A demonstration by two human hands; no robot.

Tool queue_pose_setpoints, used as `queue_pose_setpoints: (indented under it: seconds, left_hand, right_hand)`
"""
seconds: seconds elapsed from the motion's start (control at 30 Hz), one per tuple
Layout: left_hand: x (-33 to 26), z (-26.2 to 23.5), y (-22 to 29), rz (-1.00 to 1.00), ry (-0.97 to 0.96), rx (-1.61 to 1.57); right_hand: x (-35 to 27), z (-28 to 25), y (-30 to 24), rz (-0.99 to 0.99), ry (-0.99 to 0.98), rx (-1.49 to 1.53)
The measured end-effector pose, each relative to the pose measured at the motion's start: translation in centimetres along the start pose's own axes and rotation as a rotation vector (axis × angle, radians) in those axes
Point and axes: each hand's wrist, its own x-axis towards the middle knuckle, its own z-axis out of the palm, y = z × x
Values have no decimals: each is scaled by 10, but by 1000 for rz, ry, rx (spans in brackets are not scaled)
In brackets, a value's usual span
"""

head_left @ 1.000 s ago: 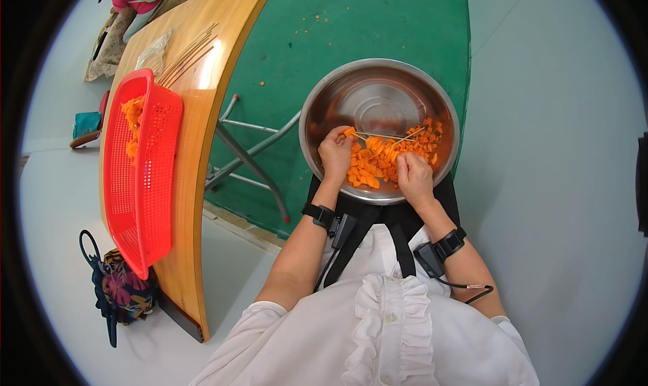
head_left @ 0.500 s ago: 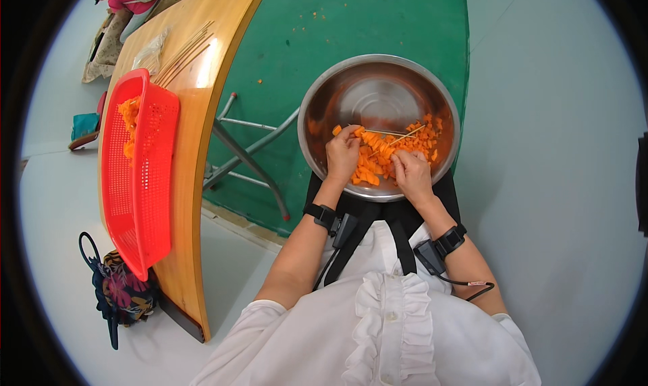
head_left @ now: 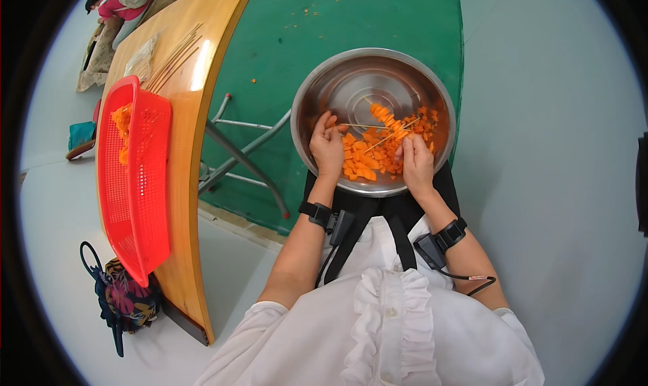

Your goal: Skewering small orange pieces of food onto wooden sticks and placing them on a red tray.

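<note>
A wide steel bowl (head_left: 306,89) rests at my lap with loose orange carrot pieces (head_left: 360,169) inside. My right hand (head_left: 418,163) is closed at the lower end of a spiral-cut carrot (head_left: 386,118), which tilts up and to the left over the bowl. My left hand (head_left: 327,148) is inside the bowl's left side, apart from the spiral, with its fingers curled. By those fingertips are an orange bit and the end of a thin wooden stick (head_left: 364,125); what they grip is unclear. A second stick (head_left: 379,144) slants across the carrot pieces.
A wooden table (head_left: 183,251) stands to my left. On it are a red perforated basket (head_left: 154,183) with orange pieces, several thin sticks (head_left: 177,57) and a clear plastic bag (head_left: 142,59). A floral bag (head_left: 128,295) sits by its near end. Another person (head_left: 125,5) is far left.
My left hand has come away from the carrot spiral, toward the bowl's left side. The spiral has swung from lying nearly level to pointing up and left from my right hand.
</note>
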Motion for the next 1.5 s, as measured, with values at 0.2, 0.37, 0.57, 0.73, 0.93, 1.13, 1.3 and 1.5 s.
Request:
queue_pose_setpoints:
  seconds: [0.2,0.37,0.57,0.73,0.93,1.13,1.3,1.5]
  left_hand:
    - [-6,4,5,208,-210,569]
    - [-13,1,11,335,-389,902]
    - [-10,-1,6,324,-414,925]
    - [-5,3,5,117,-252,644]
    - [4,0,1,-126,-50,100]
    - [5,0,-1,-176,-24,-39]
    - [5,0,-1,-177,-26,-48]
    - [4,1,-2,-139,-6,-25]
  right_hand:
    - [0,0,0,1,75,93]
    - [0,-2,0,-8,59,44]
    - [0,-2,0,3,36,68]
    - [0,-4,2,5,19,43]
    - [-2,-3,-1,-36,-51,-24]
    - [-3,-4,-1,-140,-40,-122]
    - [-2,-4,-1,-173,-27,-158]
    - [-3,-3,-1,-219,1,-177]
